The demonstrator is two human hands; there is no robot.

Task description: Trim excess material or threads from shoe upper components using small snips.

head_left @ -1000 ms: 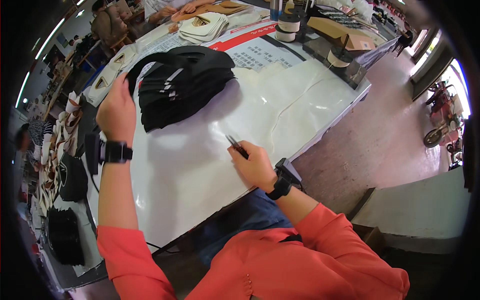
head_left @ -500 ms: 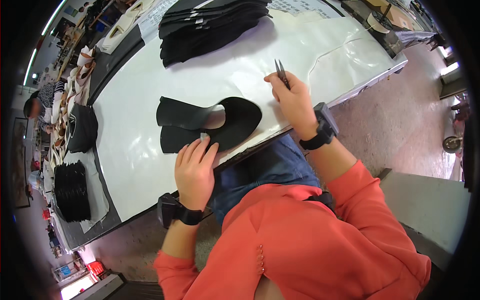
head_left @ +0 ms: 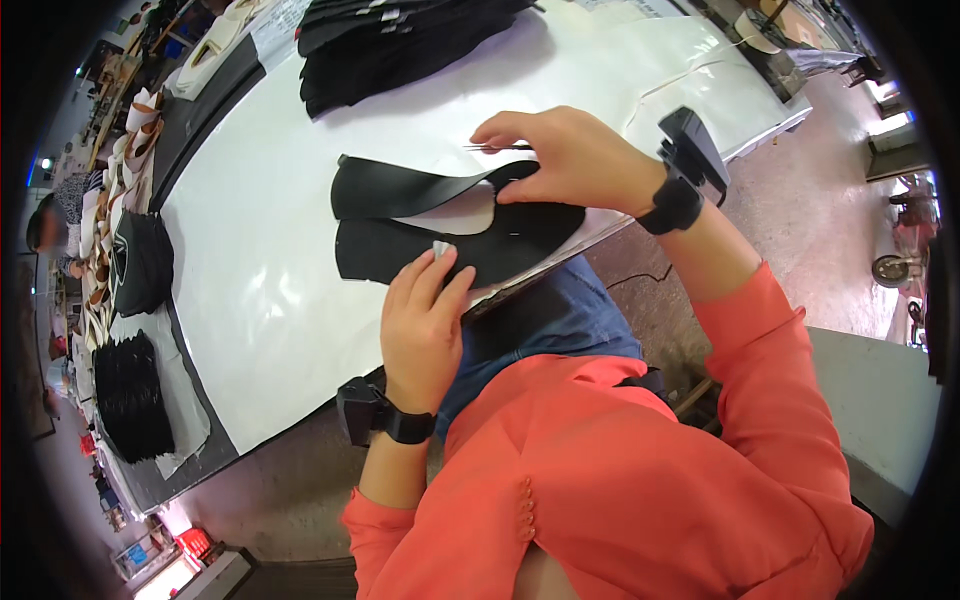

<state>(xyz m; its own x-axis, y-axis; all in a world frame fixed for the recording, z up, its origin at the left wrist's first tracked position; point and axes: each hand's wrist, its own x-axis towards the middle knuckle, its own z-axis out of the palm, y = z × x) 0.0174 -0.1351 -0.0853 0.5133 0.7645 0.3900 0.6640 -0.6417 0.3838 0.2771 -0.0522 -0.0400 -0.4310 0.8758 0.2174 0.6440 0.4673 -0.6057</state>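
Note:
A black U-shaped shoe upper piece point(head_left: 420, 190) lies flat on the white table point(head_left: 250, 280), its two arms pointing left. My left hand point(head_left: 425, 325) rests at the table's near edge with its fingertips pressing a small pale tab onto the lower arm of the piece. My right hand point(head_left: 565, 155) lies over the curved right end of the piece and grips a thin pen point(head_left: 495, 148) that points left. Both wrists wear black bands.
A stack of black upper pieces point(head_left: 400, 45) lies at the table's far side. More black stacks point(head_left: 130, 390) and pale shoe parts point(head_left: 120, 150) sit on the dark bench to the left, where another person stands. Concrete floor lies to the right.
My left hand pulled one black piece from the far stack to the table's near edge. My right hand with the pen has come down onto that piece's curved end.

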